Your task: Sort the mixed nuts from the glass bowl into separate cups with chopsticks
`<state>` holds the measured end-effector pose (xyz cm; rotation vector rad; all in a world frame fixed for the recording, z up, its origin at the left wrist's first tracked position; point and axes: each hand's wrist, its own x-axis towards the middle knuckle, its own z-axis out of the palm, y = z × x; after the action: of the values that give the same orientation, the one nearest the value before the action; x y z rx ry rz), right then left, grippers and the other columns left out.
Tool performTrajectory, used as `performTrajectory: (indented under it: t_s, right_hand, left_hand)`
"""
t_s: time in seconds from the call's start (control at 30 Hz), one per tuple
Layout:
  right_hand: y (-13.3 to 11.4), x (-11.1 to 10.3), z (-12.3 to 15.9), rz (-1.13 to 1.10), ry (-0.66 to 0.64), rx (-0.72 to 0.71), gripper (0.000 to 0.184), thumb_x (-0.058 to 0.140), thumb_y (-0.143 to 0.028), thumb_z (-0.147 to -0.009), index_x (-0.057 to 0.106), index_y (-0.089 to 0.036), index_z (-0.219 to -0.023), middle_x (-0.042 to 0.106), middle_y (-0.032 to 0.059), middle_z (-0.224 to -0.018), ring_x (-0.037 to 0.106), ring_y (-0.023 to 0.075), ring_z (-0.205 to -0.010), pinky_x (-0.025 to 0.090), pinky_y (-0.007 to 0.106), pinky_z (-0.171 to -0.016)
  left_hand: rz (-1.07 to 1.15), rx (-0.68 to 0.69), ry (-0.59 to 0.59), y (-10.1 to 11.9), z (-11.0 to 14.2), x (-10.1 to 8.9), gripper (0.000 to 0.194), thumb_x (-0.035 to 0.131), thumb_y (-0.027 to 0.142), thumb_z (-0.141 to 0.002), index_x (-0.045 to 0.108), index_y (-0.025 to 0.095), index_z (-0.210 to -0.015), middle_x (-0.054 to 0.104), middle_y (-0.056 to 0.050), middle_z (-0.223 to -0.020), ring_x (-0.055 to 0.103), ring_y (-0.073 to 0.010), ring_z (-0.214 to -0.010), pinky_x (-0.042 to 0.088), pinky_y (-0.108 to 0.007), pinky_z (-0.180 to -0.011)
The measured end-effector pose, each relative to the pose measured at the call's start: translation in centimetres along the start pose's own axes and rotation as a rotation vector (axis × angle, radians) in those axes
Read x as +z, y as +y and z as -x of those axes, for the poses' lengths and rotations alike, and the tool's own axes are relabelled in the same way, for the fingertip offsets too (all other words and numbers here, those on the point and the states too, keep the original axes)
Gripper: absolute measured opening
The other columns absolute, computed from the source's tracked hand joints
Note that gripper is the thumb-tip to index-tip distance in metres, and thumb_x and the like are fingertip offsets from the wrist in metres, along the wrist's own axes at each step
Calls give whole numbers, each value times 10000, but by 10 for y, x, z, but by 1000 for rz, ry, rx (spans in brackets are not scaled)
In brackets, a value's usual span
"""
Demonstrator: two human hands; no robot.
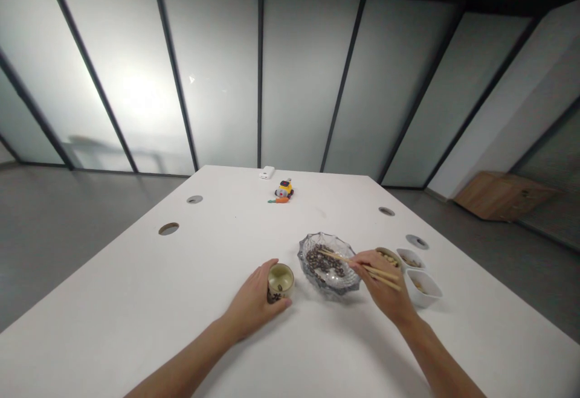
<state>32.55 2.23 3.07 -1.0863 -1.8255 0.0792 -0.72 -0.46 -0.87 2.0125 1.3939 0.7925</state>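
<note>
My left hand (254,298) is wrapped round the side of a small ceramic cup (281,276) that stands on the table, with one dark bean or so at its bottom. A pair of wooden chopsticks (378,273) is held in my right hand (380,280). Their tips reach into a clear scalloped glass bowl (347,286), over a heap of dark beans (319,259). Whether the tips grip a bean is too small to tell. The bowl sits between my two hands, just right of the cup.
Right of my right hand stand a round bowl of pale nuts (388,257) and two white dishes (426,295) with small contents. Farther back on the white table (217,235) are a toy car (284,189), a toy carrot (278,200) and a white box (267,172). Several holes pierce the tabletop.
</note>
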Motion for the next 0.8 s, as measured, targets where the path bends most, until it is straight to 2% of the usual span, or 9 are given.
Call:
performTrajectory:
  t_s: [0.47,0.8]
  right_hand:
    - [-3,-5,3,11,-3,-6,343,586,-476,-1089,712,-253,-859,745,33,-815,682,203,-733,523,328,-704]
    - [-2,0,5,-62,-37,-62,225,645,-360,-1071,746,-256,-898,762,36,-884,711,200,-805,555,336,-769]
  left_hand:
    - [-32,19,-4,-1,0,-2,791,766,390,-877,450,191,-1574,569,-183,-1606,556,-373,-1483,416,-550,-1272]
    - [-44,45,3,-5,0,-1,784,773,378,-887,453,195,-1580,567,-189,-1608,555,-373,-1486,421,-539,-1265]
